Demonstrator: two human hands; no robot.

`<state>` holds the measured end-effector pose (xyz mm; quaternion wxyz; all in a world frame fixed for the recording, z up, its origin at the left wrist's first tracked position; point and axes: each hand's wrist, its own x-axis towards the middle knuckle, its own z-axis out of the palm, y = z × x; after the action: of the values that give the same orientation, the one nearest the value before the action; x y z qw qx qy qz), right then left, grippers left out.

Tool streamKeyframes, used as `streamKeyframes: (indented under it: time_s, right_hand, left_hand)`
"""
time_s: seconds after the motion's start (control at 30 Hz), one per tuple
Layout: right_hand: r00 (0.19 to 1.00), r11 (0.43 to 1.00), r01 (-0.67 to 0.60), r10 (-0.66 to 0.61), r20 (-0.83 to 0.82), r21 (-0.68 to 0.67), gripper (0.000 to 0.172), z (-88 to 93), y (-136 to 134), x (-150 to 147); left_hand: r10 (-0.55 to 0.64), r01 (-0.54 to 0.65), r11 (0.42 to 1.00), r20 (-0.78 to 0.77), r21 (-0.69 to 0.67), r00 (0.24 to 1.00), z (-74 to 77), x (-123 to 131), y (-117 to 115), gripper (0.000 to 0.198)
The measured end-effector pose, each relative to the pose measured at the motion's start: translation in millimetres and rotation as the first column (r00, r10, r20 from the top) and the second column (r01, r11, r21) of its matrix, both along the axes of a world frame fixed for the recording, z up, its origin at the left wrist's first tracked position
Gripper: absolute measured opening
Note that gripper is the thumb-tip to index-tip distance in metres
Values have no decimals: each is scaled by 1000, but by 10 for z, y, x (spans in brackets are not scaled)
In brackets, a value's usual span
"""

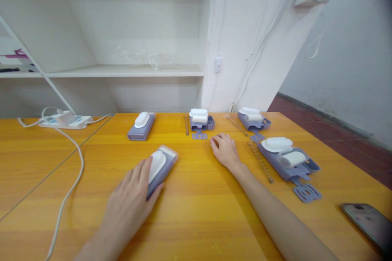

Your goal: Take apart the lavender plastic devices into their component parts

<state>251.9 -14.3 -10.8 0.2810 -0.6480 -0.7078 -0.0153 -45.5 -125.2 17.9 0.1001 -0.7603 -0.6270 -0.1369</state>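
Note:
My left hand [131,191] is wrapped round a purple-grey plastic case [162,173] with a white oval piece on its top face, tilted over the table. My right hand [225,149] rests on the tabletop with nothing visible in it, fingers loosely bent and thumb apart. Just beyond it lies a set of parts: a purple-grey housing [198,124] with white pieces on it, and a metal spring [186,124] at its left. Farther back on the left stands a similar case [141,126], also topped by a white oval piece.
Two more part sets, a rear housing [252,121] and a nearer housing [288,161], sit on the right with springs [260,161] beside them. A phone [369,224] lies at the right edge. On the left are a power strip [81,122] and a white cable [80,171].

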Motion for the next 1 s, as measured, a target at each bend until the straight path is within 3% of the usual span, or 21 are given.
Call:
streamKeyframes:
  time_s: [0.17,0.27,0.37,0.5,0.67,0.77,0.9,1.0]
  right_hand:
    - [980,991,-126,130,-153,35,44,46,-48,53]
    - [895,965,-257,260,-362,56,48,46,-106,86]
    - [816,944,-328,308,-490,47,49,30,-186,139]
    - [860,927,-375,356,-367,19,50,33,-300,199]
    - [910,908,-416,415,-22,-46,79,97,-404,175]
    - [924,932,-361,362,127,-26,83,145,-433,135]
    - [927,935,-353,354,125,-30,68,195,-459,113]
    - [901,901,-434,433,8,6,70,208,-473,126]
  left_hand:
    - [-417,410,909,202,77,886,-157,462,412,71]
    - [-459,468,883,287,40,841,-145,674,660,85]
    - [-452,476,879,324,5,831,-122,806,818,88]
    - [-435,439,895,345,71,832,-152,818,905,87]
    - [-464,465,882,332,80,822,-171,662,948,92]
    - [-465,463,883,295,82,835,-150,612,950,89]
    - [-477,471,877,276,93,834,-133,604,926,86]
    - [-500,487,864,327,128,802,-132,587,910,85]
